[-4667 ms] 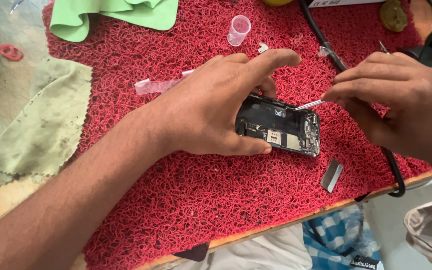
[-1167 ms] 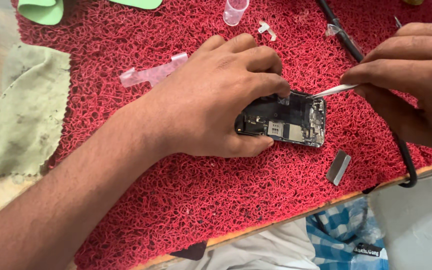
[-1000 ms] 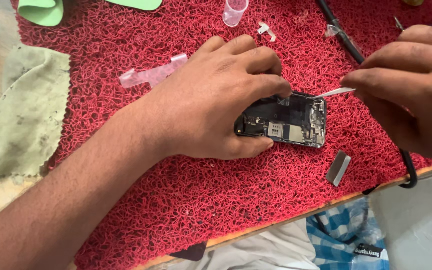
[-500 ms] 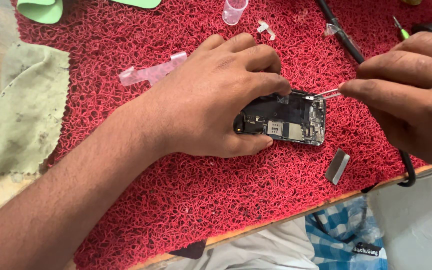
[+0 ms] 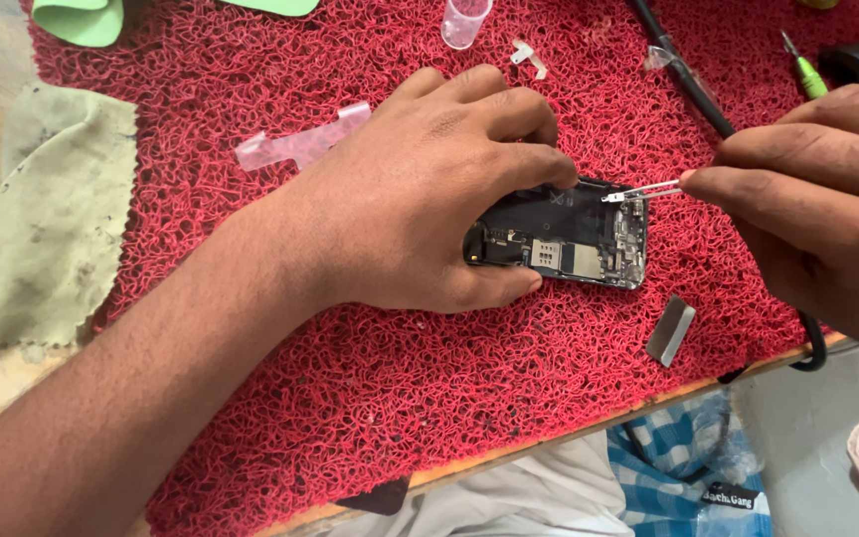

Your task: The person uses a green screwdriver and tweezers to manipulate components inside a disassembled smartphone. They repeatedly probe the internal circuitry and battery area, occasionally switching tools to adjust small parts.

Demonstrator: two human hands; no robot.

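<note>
An opened smartphone (image 5: 574, 239), its back off and its circuit board and dark battery exposed, lies flat on the red looped mat (image 5: 350, 398), clamped between the thumb and fingers of the left hand (image 5: 420, 189), which wraps over its left end and presses it down. Just right of that grip, the tips of thin metal tweezers (image 5: 640, 191) touch the upper right corner of the phone; the right hand (image 5: 817, 199) pinches the tweezers shut between thumb and forefinger, and whether the tips hold a part is too small to tell. Below the tweezer grip and apart from the phone, a small grey metal plate (image 5: 670, 331) rests on the mat. Beyond the left hand's knuckles lies a strip of clear plastic film (image 5: 300, 147), and farther up stand a small clear plastic cup (image 5: 465, 20) and a white plastic scrap (image 5: 527, 56). A black cable (image 5: 683, 80) runs from above, passing under the right hand. A green-handled screwdriver (image 5: 805, 72) lies above the right hand. Far left of the grip, a soiled pale green cloth (image 5: 42, 229) overlaps the mat's edge.
</note>
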